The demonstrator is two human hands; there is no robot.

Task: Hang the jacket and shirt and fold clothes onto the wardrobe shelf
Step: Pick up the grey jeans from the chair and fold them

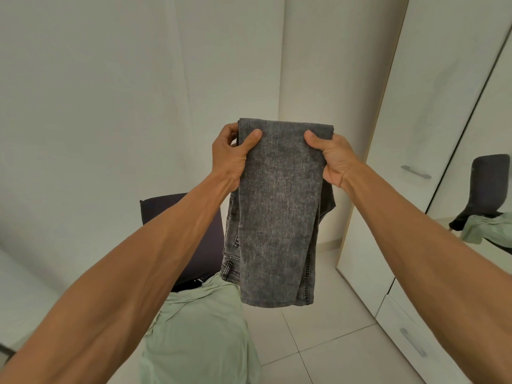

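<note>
jeans: grey washed-out jeans [277, 212], folded over on themselves into a long narrow bundle, held up in the air in front of the person at about chest height, right in the middle of the view

which way they run: long axis is pretty much straight up and down. The fold is the top edge, the loose ends hang down. The leg hems sit at the bottom, and the waistband part with a belt loop peeks out behind at the lower left

left hand: left hand [232, 156] grips the top left corner, thumb [253, 138] pressed flat on the front of the denim, the other fingers curled round behind the edge

right hand: right hand [332, 159] does the same on the top right corner, thumb [313, 139] on the front, fingers tucked behind the cloth where I can't see them

under the jeans: a dark chair [171, 209] with a pale green shirt [199, 328] draped over its seat. The jeans hang just above it, can't tell if they brush it

right side: white wardrobe [401, 134], doors closed, with a grey handle [415, 171] and a drawer handle [412, 342] lower down

far right: mirror [493, 106] showing the chair and the green cloth again

floor: pale tiles [318, 342]
</note>
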